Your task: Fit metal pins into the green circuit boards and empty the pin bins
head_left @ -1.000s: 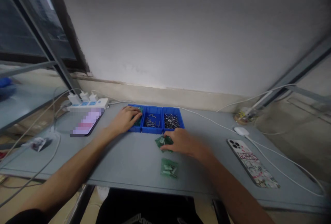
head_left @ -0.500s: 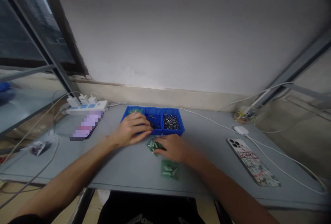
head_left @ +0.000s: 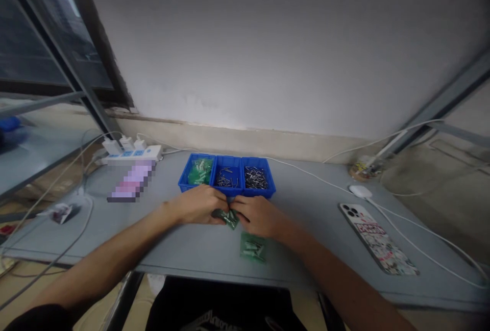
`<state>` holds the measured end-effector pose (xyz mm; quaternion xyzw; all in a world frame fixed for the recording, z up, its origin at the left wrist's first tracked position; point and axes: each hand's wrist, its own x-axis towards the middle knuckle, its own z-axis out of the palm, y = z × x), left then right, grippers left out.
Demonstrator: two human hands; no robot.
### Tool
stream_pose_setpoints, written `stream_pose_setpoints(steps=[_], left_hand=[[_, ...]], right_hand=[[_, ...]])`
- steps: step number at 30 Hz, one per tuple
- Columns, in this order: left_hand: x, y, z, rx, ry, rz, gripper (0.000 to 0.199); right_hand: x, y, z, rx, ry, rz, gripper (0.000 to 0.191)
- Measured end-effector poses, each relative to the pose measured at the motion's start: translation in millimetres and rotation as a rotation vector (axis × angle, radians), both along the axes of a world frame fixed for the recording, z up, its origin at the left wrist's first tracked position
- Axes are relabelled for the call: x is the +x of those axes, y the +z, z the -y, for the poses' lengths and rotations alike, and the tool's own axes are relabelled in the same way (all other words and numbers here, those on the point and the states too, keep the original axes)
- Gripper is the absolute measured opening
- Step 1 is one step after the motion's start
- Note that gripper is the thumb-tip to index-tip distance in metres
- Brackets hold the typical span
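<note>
A small green plastic bag (head_left: 231, 219) with light pieces inside lies between my two hands, just in front of the blue bins. My left hand (head_left: 202, 204) pinches its left side, and my right hand (head_left: 257, 213) grips its right upper edge. Nearer to me, a second green bag (head_left: 252, 247) rests flat on the table. The left blue bin (head_left: 184, 180) holds green bags. In the middle blue bin (head_left: 231, 163) lie some screws, and the right blue bin (head_left: 270, 180) is filled with many more metal screws.
A phone in a patterned case (head_left: 378, 239) lies at the right, beside a white charger (head_left: 360, 192) and cable. At the left are a power strip (head_left: 153, 154) with plugs and another phone (head_left: 132, 180). A jar (head_left: 362, 169) stands at the back right.
My left hand has come from over the left and middle bins down to the green bag and taken hold of it. My right hand has stayed on that bag.
</note>
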<state>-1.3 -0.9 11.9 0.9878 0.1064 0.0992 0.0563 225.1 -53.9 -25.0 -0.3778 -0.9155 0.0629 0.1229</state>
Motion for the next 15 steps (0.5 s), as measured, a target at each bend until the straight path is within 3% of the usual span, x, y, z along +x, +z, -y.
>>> stream_pose_setpoints(steps=[6,12,15], left_hand=[[2.8,2.6,4.0,0.140,0.001,0.036,0.019],[-4.9,6.1,-0.8,0.088,0.170,0.443,0.015],[-5.5,3.6,-2.1,0.057,0.201,0.539,0.013]], right_hand=[[-3.6,-1.9,0.7,0.078,-0.091,-0.191,0.027],[-1.0,6.7,4.4,0.150,-0.152,-0.533,0.032],[-0.4,7.1,1.7,0.159,-0.187,-0.626,0.026]])
